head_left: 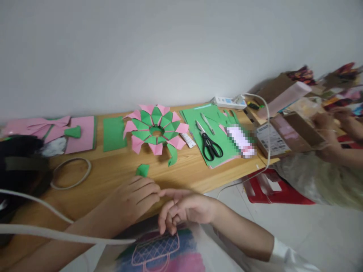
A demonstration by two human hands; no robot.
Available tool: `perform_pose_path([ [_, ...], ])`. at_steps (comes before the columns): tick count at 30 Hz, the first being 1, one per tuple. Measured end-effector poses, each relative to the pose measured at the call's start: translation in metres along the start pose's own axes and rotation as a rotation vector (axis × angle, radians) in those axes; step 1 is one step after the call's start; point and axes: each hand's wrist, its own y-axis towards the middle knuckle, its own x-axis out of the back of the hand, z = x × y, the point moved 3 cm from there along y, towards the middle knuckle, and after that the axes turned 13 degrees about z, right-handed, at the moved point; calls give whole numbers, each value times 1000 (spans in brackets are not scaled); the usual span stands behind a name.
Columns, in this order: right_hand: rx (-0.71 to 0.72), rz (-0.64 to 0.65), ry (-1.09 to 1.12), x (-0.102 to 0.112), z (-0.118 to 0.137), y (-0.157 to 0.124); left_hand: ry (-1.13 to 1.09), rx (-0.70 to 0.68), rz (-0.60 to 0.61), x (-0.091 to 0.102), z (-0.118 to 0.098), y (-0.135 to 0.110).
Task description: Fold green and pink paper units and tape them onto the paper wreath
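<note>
My left hand (pixel 137 197) lies palm down at the table's near edge, its fingers extended close together and its thumb hidden. Just beyond it is a small folded green paper piece (pixel 143 170); whether they touch is unclear. My right hand (pixel 187 207) is half turned up, fingers loosely bent and apart, with nothing visible in it. Its index fingertip meets the left fingertips. Farther back stands a ring of folded pink and green paper (pixel 156 130), with one green unit (pixel 172 155) hanging loose at its front right.
Black-handled scissors (pixel 209 143) and a pen lie on green sheets (pixel 193 121). Left are pink paper (pixel 82 132), a tape-like ring (pixel 70 173) and a black bag. A power strip (pixel 228 102), white cable and cardboard box (pixel 289 132) are right, near another person's hands.
</note>
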Motion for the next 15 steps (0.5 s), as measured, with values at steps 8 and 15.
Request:
perform_pose_path([
  [8, -166, -143, -111, 1, 15, 5, -14, 14, 168, 9, -4, 4],
  [15, -322, -195, -242, 3, 26, 13, 42, -5, 126, 13, -8, 2],
])
